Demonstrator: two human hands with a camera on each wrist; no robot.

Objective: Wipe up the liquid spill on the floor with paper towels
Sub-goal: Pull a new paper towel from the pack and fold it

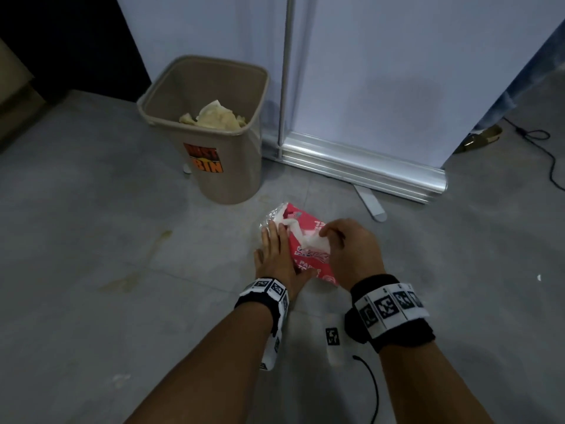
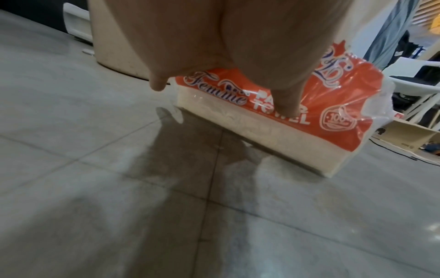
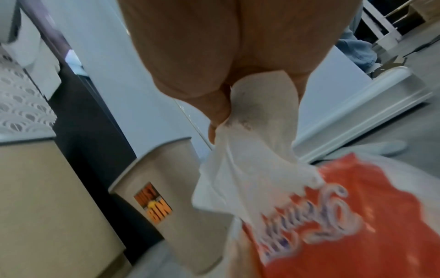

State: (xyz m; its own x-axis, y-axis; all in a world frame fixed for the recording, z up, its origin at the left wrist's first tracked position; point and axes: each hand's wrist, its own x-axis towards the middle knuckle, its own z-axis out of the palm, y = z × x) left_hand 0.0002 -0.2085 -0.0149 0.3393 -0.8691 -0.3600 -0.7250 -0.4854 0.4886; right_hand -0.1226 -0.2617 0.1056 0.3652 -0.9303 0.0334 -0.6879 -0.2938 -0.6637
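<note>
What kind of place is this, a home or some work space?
Probably an indoor work or exhibition space rather than a home: a grey tiled floor, a roll-up banner stand with a metal base, and a beige dust bin beside it.

One towel pack (image 1: 308, 255), one bin (image 1: 214, 130), two hands.

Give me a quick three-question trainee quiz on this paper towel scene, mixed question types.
1. True or false: the left hand lies flat on the paper towel pack.
2. What does the right hand pinch? A) the dustbin B) a paper towel sheet C) a cable
3. Fill in: the dustbin holds crumpled ____.

Key: 1 true; 2 B; 3 paper, its stains too unclear to name.
</note>
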